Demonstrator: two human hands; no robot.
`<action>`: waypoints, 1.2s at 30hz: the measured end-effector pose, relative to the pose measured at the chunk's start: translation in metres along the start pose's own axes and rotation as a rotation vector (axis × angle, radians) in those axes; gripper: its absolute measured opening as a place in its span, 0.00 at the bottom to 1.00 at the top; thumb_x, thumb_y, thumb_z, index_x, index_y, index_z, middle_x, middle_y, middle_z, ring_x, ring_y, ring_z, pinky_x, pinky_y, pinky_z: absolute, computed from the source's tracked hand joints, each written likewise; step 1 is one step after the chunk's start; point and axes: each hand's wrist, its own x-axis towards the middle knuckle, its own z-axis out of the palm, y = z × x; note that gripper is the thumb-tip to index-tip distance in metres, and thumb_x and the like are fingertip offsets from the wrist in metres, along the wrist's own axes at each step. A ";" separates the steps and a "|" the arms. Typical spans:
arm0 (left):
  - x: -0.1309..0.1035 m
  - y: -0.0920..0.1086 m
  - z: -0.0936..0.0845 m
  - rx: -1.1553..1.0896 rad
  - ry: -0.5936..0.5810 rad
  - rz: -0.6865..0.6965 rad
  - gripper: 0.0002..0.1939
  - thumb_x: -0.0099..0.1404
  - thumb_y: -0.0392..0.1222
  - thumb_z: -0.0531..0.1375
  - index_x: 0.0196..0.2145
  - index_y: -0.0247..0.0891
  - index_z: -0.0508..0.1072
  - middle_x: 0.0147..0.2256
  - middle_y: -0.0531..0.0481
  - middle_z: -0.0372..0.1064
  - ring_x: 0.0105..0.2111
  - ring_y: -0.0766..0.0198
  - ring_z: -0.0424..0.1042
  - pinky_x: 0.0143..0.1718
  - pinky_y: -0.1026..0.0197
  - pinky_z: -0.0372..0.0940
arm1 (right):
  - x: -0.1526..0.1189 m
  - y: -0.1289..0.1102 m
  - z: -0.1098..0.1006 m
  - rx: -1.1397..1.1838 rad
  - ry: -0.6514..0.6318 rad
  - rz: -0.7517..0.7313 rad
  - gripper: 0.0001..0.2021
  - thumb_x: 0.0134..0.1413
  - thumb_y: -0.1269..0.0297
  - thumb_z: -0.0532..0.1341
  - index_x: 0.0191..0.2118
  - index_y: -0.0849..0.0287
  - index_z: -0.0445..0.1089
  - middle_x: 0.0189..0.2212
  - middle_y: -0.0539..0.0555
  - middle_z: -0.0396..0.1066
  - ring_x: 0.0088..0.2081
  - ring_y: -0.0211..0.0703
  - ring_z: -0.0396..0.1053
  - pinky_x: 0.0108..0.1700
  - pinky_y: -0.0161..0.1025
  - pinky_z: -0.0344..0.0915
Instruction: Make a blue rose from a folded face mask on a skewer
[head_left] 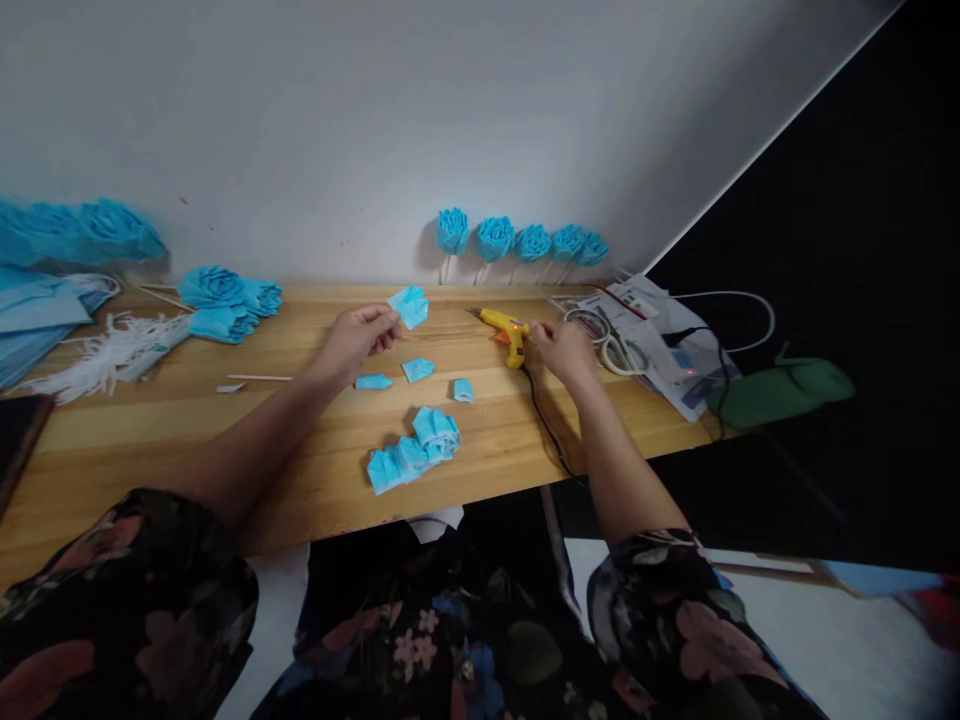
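My left hand [365,336] pinches a folded light-blue petal [410,306] between thumb and fingertips, just above the table. My right hand [564,350] is closed at the rear end of a yellow glue gun [507,326]; whatever its fingers pinch there is too small to make out. An orange light glows on the gun, its nozzle points left and a black cord runs from its handle. Between my hands lie separate folded blue petals [418,370], with one more petal [463,390] further right. Nearer me is a joined, curled strip of blue petals [414,450].
Several blue flowers on sticks [496,240] lean against the back wall. More finished flowers [217,290], white fringed strands [105,352] and blue sheets [37,318] lie left. To the right are papers, cables, a power strip [670,356] with a red light and a green pouch [780,392].
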 end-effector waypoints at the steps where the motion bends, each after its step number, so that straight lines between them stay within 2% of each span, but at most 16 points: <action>1: 0.000 0.000 -0.001 -0.012 0.017 -0.002 0.17 0.60 0.53 0.72 0.27 0.38 0.76 0.27 0.50 0.74 0.24 0.70 0.65 0.25 0.67 0.57 | -0.001 0.002 0.004 -0.048 0.016 0.024 0.22 0.62 0.44 0.69 0.23 0.50 0.71 0.20 0.56 0.72 0.37 0.57 0.79 0.37 0.44 0.71; 3: 0.000 0.001 -0.001 -0.029 0.036 0.003 0.15 0.60 0.51 0.71 0.27 0.37 0.76 0.27 0.50 0.74 0.24 0.70 0.66 0.25 0.67 0.57 | -0.004 -0.001 0.017 -0.243 0.027 0.092 0.23 0.60 0.41 0.71 0.23 0.51 0.71 0.22 0.59 0.74 0.38 0.61 0.81 0.40 0.48 0.72; 5: -0.001 0.001 -0.002 -0.032 0.046 0.008 0.15 0.61 0.50 0.71 0.27 0.38 0.75 0.26 0.50 0.73 0.23 0.70 0.66 0.25 0.67 0.57 | -0.007 -0.010 0.029 -0.446 -0.019 0.121 0.22 0.60 0.40 0.71 0.27 0.53 0.74 0.29 0.64 0.80 0.42 0.66 0.82 0.44 0.52 0.73; 7: -0.001 0.002 -0.003 -0.029 0.054 0.007 0.16 0.62 0.50 0.71 0.26 0.38 0.74 0.26 0.51 0.73 0.23 0.70 0.66 0.25 0.67 0.57 | -0.007 -0.016 0.036 -0.545 -0.052 0.137 0.17 0.60 0.46 0.71 0.31 0.54 0.77 0.35 0.67 0.83 0.45 0.68 0.82 0.46 0.53 0.73; 9: -0.001 0.002 -0.004 -0.031 0.064 0.004 0.16 0.63 0.50 0.71 0.26 0.38 0.73 0.26 0.51 0.72 0.23 0.70 0.66 0.25 0.67 0.57 | -0.007 -0.017 0.037 -0.527 -0.049 0.153 0.10 0.60 0.54 0.69 0.33 0.55 0.78 0.36 0.67 0.83 0.44 0.67 0.82 0.47 0.54 0.73; 13: 0.000 0.003 -0.004 -0.050 0.093 -0.015 0.16 0.64 0.49 0.71 0.27 0.38 0.72 0.25 0.53 0.71 0.22 0.71 0.65 0.24 0.68 0.57 | -0.006 -0.004 0.029 -0.228 0.031 0.158 0.04 0.56 0.60 0.64 0.34 0.54 0.75 0.29 0.56 0.77 0.37 0.57 0.77 0.44 0.50 0.72; 16: 0.001 0.003 -0.004 -0.073 0.099 -0.031 0.15 0.63 0.48 0.70 0.27 0.38 0.71 0.26 0.53 0.71 0.23 0.71 0.65 0.24 0.68 0.56 | -0.012 -0.004 0.024 0.042 0.106 0.168 0.11 0.53 0.54 0.64 0.40 0.53 0.72 0.28 0.50 0.72 0.32 0.48 0.71 0.34 0.42 0.70; 18: 0.001 0.003 -0.004 -0.082 0.103 -0.032 0.14 0.62 0.47 0.70 0.26 0.38 0.71 0.26 0.53 0.71 0.23 0.71 0.65 0.25 0.68 0.57 | -0.019 -0.015 0.019 0.304 0.168 0.156 0.18 0.49 0.50 0.66 0.43 0.52 0.70 0.32 0.49 0.73 0.33 0.46 0.70 0.29 0.38 0.66; 21: 0.000 0.003 -0.004 -0.081 0.101 -0.032 0.14 0.62 0.47 0.69 0.26 0.37 0.72 0.26 0.52 0.71 0.23 0.71 0.65 0.25 0.68 0.57 | -0.035 -0.041 0.009 0.551 0.200 0.042 0.23 0.46 0.50 0.71 0.47 0.49 0.69 0.40 0.51 0.75 0.38 0.44 0.72 0.30 0.36 0.69; 22: 0.000 0.003 -0.004 -0.079 0.097 -0.031 0.14 0.62 0.48 0.70 0.27 0.37 0.73 0.26 0.52 0.71 0.23 0.71 0.65 0.25 0.68 0.57 | -0.040 -0.050 0.006 0.611 0.160 0.023 0.22 0.47 0.49 0.72 0.46 0.48 0.70 0.39 0.50 0.74 0.37 0.43 0.72 0.31 0.37 0.70; 25: 0.000 0.002 -0.003 -0.077 0.084 -0.026 0.16 0.61 0.50 0.71 0.27 0.38 0.74 0.26 0.52 0.71 0.23 0.71 0.65 0.25 0.68 0.58 | -0.051 -0.069 0.003 0.764 -0.115 0.032 0.25 0.47 0.38 0.73 0.41 0.50 0.73 0.28 0.47 0.65 0.28 0.41 0.64 0.26 0.38 0.67; 28: 0.001 0.000 -0.003 -0.072 0.083 -0.007 0.19 0.61 0.53 0.73 0.26 0.38 0.73 0.25 0.52 0.71 0.23 0.70 0.65 0.25 0.67 0.58 | -0.049 -0.075 0.008 0.699 -0.294 0.049 0.28 0.47 0.31 0.74 0.36 0.53 0.74 0.23 0.46 0.62 0.22 0.38 0.59 0.20 0.38 0.62; 30: 0.003 -0.002 -0.003 -0.067 0.089 0.006 0.20 0.60 0.54 0.73 0.26 0.39 0.73 0.25 0.52 0.70 0.23 0.70 0.65 0.25 0.66 0.58 | -0.041 -0.077 0.013 0.567 -0.335 0.031 0.29 0.48 0.30 0.74 0.34 0.55 0.76 0.26 0.51 0.72 0.23 0.39 0.63 0.20 0.38 0.64; 32: 0.004 -0.002 -0.003 -0.069 0.099 0.010 0.19 0.60 0.54 0.73 0.26 0.39 0.74 0.24 0.52 0.70 0.23 0.70 0.65 0.25 0.66 0.58 | -0.030 -0.079 0.019 0.462 -0.332 -0.018 0.29 0.48 0.31 0.74 0.35 0.56 0.79 0.35 0.57 0.80 0.28 0.43 0.70 0.22 0.38 0.66; 34: 0.004 -0.003 -0.003 -0.067 0.107 0.012 0.19 0.61 0.53 0.73 0.26 0.39 0.73 0.24 0.53 0.70 0.23 0.70 0.65 0.25 0.66 0.58 | -0.021 -0.081 0.026 0.420 -0.302 -0.066 0.29 0.48 0.31 0.74 0.37 0.57 0.81 0.40 0.60 0.82 0.34 0.47 0.74 0.25 0.38 0.67; 36: 0.004 -0.003 -0.004 -0.061 0.108 0.017 0.19 0.61 0.53 0.72 0.26 0.39 0.73 0.25 0.53 0.70 0.23 0.70 0.65 0.25 0.66 0.58 | -0.017 -0.082 0.036 0.424 -0.285 -0.084 0.30 0.47 0.30 0.74 0.36 0.56 0.80 0.38 0.59 0.82 0.36 0.48 0.74 0.26 0.38 0.68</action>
